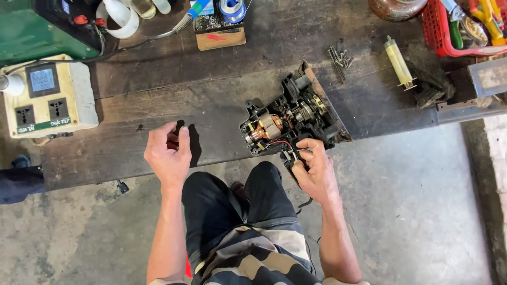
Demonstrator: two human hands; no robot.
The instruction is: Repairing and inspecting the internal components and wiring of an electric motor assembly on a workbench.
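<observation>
Holding the near end of an opened power tool (pixel 292 117), the right hand (pixel 315 170) has its fingers closed around the black handle part and the red and black wires (pixel 282 144) there. The tool lies on the dark wooden bench (pixel 211 100), right at the near edge, with its cover off so the copper motor (pixel 265 128) and small gears show inside. Its long side runs at a slant, from the handle by the right hand up and away toward the far right. So the tool sits just past the right hand and touches it, while the left hand (pixel 168 153) is well apart, off to the left. The left hand floats just over the bench with thumb and fingers curled close together; a bit of red shows between them, but I cannot tell if it holds something small. The right hand is much nearer to the tool. Farther out, a little pile of screws (pixel 339 57) lies past the tool, with a yellow syringe (pixel 399 62) and a dark brush (pixel 432 84) beside it. A red basket (pixel 435 37) of tools sits in the far right corner. On the left stands a cream power box (pixel 47 97) with sockets and a small screen, and a green machine (pixel 37 31) is behind it.
</observation>
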